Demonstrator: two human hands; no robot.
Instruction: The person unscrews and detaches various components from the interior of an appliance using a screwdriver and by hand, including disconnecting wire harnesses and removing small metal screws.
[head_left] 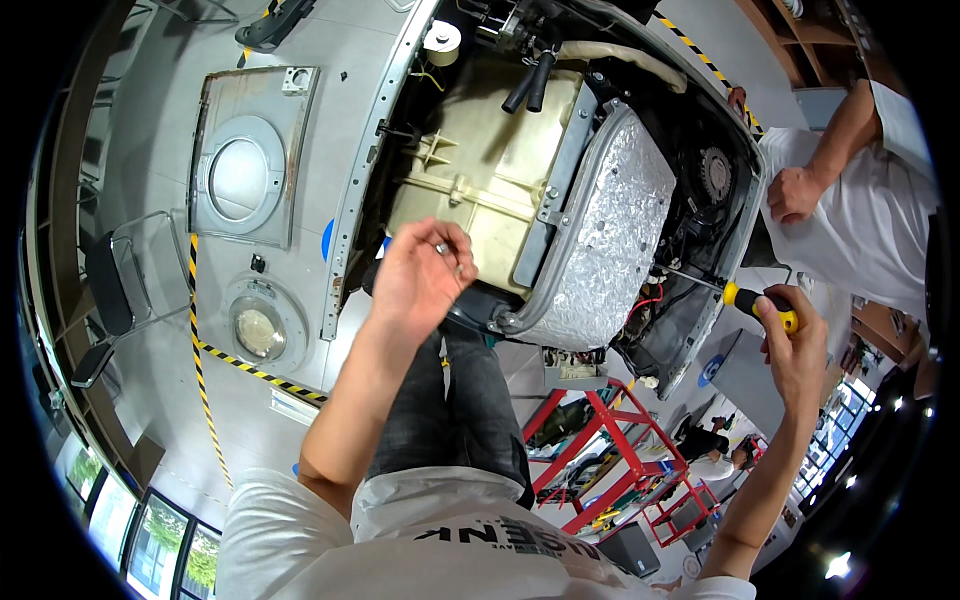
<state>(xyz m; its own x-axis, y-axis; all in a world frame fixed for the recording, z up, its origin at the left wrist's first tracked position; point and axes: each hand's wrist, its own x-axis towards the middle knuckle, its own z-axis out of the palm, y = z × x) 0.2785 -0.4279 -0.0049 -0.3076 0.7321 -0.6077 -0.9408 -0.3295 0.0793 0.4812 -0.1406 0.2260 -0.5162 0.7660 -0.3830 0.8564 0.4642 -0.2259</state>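
Note:
My right hand (795, 340) grips a screwdriver (757, 305) with a yellow and black handle. Its shaft points left into the open side of a machine, among wires beside a foil-wrapped housing (615, 220); I cannot make out what its tip touches. Over the near edge of a cream plastic tub (480, 160), my left hand (425, 275) is palm up with curled fingers. A small shiny metal piece (442, 248) shows in those fingers, too small to name surely. A grey metal bracket (553, 190) runs between tub and housing.
The machine's metal frame (362, 190) borders the work on the left. A panel with a round opening (240, 180) and a round door (262, 325) lie on the floor. Another person's fist (795, 193) is at the right, near the frame. A red metal stand (625, 450) is below.

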